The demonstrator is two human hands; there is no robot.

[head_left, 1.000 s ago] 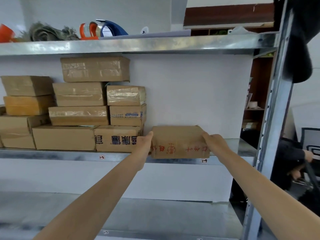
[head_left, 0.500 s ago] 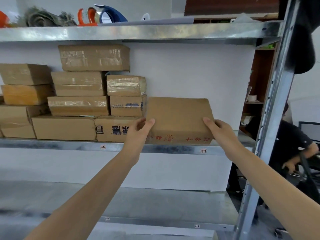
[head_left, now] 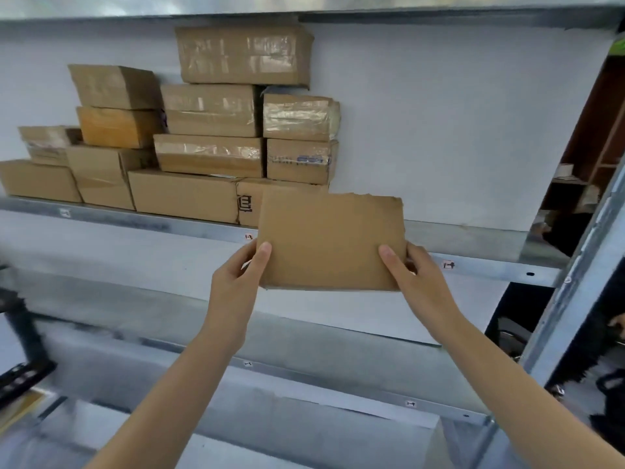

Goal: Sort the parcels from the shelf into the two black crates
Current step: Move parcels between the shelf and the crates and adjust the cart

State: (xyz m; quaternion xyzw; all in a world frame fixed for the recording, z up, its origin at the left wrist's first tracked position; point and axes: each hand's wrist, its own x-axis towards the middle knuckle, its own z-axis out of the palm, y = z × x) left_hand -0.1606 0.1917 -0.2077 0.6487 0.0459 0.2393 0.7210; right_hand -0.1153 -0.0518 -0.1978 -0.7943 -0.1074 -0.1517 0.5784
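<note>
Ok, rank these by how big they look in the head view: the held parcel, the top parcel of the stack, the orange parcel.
1. held parcel, though it is nearest the camera, so true size is unsure
2. top parcel
3. orange parcel

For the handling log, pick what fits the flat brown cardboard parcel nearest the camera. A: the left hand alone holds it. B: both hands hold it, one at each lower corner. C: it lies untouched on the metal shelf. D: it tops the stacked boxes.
B: the left hand and the right hand each grip a lower corner of the flat brown cardboard parcel, held out in front of the grey metal shelf.
</note>
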